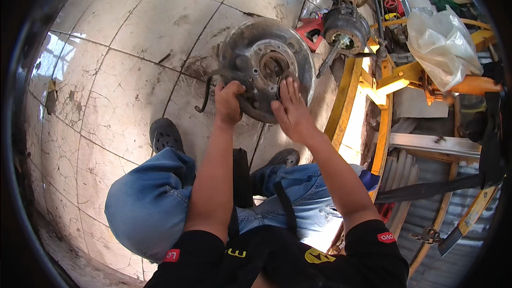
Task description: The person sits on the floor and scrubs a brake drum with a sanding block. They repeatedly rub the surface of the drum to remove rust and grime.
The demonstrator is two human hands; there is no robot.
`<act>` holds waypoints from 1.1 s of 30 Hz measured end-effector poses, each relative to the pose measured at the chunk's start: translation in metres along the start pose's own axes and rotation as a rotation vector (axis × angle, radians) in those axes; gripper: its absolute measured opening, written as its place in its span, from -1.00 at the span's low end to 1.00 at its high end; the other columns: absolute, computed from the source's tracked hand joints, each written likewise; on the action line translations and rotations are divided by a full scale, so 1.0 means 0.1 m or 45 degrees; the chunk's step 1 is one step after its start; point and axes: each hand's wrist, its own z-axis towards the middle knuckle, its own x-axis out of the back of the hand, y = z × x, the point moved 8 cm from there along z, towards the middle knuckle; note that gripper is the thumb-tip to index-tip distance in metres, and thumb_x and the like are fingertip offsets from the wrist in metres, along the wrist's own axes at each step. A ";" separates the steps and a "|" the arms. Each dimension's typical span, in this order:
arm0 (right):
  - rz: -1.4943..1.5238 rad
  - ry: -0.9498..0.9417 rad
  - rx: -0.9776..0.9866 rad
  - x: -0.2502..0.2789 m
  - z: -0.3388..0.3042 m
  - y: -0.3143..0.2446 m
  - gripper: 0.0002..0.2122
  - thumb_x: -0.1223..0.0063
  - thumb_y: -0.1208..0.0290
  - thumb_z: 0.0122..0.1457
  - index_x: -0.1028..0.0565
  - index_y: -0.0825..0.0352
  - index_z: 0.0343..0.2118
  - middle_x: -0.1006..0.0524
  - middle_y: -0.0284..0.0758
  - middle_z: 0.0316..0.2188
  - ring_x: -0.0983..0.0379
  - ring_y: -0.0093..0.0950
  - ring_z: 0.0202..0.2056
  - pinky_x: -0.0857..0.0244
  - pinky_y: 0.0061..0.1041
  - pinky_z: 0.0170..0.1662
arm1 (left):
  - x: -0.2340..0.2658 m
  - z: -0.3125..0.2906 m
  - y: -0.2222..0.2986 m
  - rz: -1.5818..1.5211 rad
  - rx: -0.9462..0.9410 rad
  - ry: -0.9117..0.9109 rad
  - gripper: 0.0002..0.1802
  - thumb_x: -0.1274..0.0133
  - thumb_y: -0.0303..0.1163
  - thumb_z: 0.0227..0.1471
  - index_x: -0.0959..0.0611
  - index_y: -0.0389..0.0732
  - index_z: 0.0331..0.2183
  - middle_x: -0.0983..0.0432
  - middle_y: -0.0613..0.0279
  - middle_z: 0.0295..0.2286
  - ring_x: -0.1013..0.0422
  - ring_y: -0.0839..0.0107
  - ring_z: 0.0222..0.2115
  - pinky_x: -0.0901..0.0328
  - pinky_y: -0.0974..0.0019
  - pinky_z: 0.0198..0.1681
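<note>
A worn, dark round metal brake backing plate [242, 48], with a central opening and small holes around it, is in front of me above the tiled floor. My left hand [229, 102] is closed around its near left edge, beside a bent dark rod or hose [207, 93] that sticks out to the left. On the near right of the plate, my right hand [292, 108] lies with fingers stretched out, its fingertips close to the central opening. What is under the plate is hidden.
Beyond the plate stands a greasy axle housing [346, 26], with a red stand [311, 33] beside it. A yellow metal frame [344, 101] runs along my right, with a clear plastic bag [441, 48] on it. My shoes [166, 134] rest on cracked tiles [128, 80].
</note>
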 end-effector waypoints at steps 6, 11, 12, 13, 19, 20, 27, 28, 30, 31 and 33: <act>0.039 0.135 -0.167 0.08 0.31 0.21 -0.24 0.39 -0.13 0.32 0.02 0.53 0.29 0.09 0.18 0.32 0.20 0.06 0.35 0.19 -0.01 0.32 | -0.11 -0.08 -0.02 -0.071 0.005 0.023 -0.78 0.03 -0.55 -0.21 -0.54 -0.34 -0.38 -0.47 0.17 -0.44 -0.46 0.26 -0.43 -0.41 0.19 -0.34; 0.009 -0.063 0.008 -0.10 -0.33 -0.23 -0.24 0.38 -0.14 0.32 -0.03 0.54 0.28 0.05 0.20 0.30 0.19 0.07 0.34 0.19 -0.01 0.32 | 0.09 0.01 -0.08 -0.049 0.012 0.026 -0.72 0.00 -0.54 -0.21 -0.50 -0.32 -0.32 -0.46 0.16 -0.41 -0.45 0.26 -0.44 -0.41 0.19 -0.35; -0.002 0.010 0.041 -0.05 -0.28 -0.22 -0.26 0.40 -0.13 0.33 -0.06 0.52 0.28 0.00 0.15 0.30 0.16 0.05 0.34 0.19 -0.03 0.32 | 0.00 -0.06 -0.04 -0.037 0.069 0.047 -0.71 0.00 -0.53 -0.21 -0.50 -0.32 -0.31 -0.45 0.16 -0.40 -0.44 0.26 -0.44 -0.41 0.18 -0.35; -0.024 0.030 0.043 -0.02 -0.16 -0.19 -0.27 0.41 -0.12 0.33 -0.07 0.51 0.28 -0.01 0.12 0.31 0.15 0.04 0.34 0.19 -0.05 0.32 | -0.05 -0.10 -0.01 -0.022 0.108 0.073 -0.71 -0.01 -0.52 -0.21 -0.49 -0.32 -0.30 -0.45 0.16 -0.40 -0.44 0.26 -0.44 -0.42 0.17 -0.35; 0.106 -0.033 0.178 0.00 -0.15 -0.27 -0.35 0.43 -0.06 0.36 -0.15 0.46 0.26 -0.08 0.03 0.30 0.07 0.01 0.33 0.15 -0.06 0.32 | 0.05 -0.01 -0.04 -0.019 0.090 -0.010 -0.72 -0.02 -0.49 -0.20 -0.47 -0.28 -0.32 -0.44 0.17 -0.40 -0.45 0.26 -0.43 -0.43 0.15 -0.36; 0.059 -0.050 0.198 -0.01 -0.22 -0.32 -0.38 0.39 -0.03 0.36 -0.17 0.45 0.25 -0.09 0.03 0.30 0.05 0.00 0.32 0.13 -0.05 0.31 | 0.07 0.04 -0.03 -0.007 0.089 -0.049 -0.73 -0.02 -0.48 -0.20 -0.48 -0.28 -0.33 -0.44 0.17 -0.41 -0.45 0.26 -0.43 -0.43 0.16 -0.36; -0.017 0.130 0.233 0.17 0.18 -0.29 -0.55 0.17 0.18 0.35 -0.31 0.37 0.18 -0.34 -0.05 0.17 -0.18 -0.15 0.25 0.01 -0.20 0.29 | -0.03 0.01 0.02 0.029 0.084 0.023 -0.86 0.01 -0.49 -0.17 -0.52 -0.28 -0.44 -0.45 0.21 -0.45 -0.44 0.29 -0.46 -0.41 0.17 -0.37; 0.072 0.139 0.239 0.21 0.22 -0.22 -0.60 0.14 0.24 0.33 -0.36 0.35 0.13 -0.40 -0.07 0.11 -0.25 -0.16 0.20 -0.07 -0.23 0.24 | -0.03 0.02 0.03 0.039 0.066 0.039 -0.90 0.04 -0.50 -0.16 -0.54 -0.28 -0.48 -0.46 0.22 -0.47 -0.45 0.31 -0.47 -0.41 0.17 -0.38; 0.259 0.151 0.246 0.27 0.26 -0.15 -0.70 0.07 0.35 0.30 -0.45 0.30 0.05 -0.51 -0.10 0.00 -0.39 -0.18 0.10 -0.24 -0.29 0.15 | -0.06 0.01 0.03 0.027 0.131 -0.012 -0.90 0.03 -0.50 -0.15 -0.54 -0.28 -0.48 -0.46 0.21 -0.47 -0.45 0.30 -0.47 -0.41 0.15 -0.39; 0.280 0.153 0.140 0.31 0.27 -0.11 -0.73 0.07 0.38 0.30 -0.47 0.30 0.01 -0.52 -0.11 -0.02 -0.42 -0.17 0.07 -0.28 -0.31 0.10 | -0.07 0.00 0.04 0.024 0.166 -0.035 -0.91 0.03 -0.50 -0.15 -0.54 -0.28 -0.48 -0.46 0.21 -0.47 -0.46 0.29 -0.47 -0.42 0.14 -0.39; 0.318 0.158 -0.076 0.43 0.25 -0.06 -0.78 0.06 0.43 0.29 -0.50 0.28 -0.05 -0.55 -0.12 -0.06 -0.48 -0.15 0.00 -0.37 -0.35 0.01 | -0.07 0.02 0.04 0.029 0.222 -0.013 -0.91 0.03 -0.50 -0.14 -0.54 -0.28 -0.49 -0.46 0.20 -0.47 -0.46 0.28 -0.48 -0.42 0.13 -0.41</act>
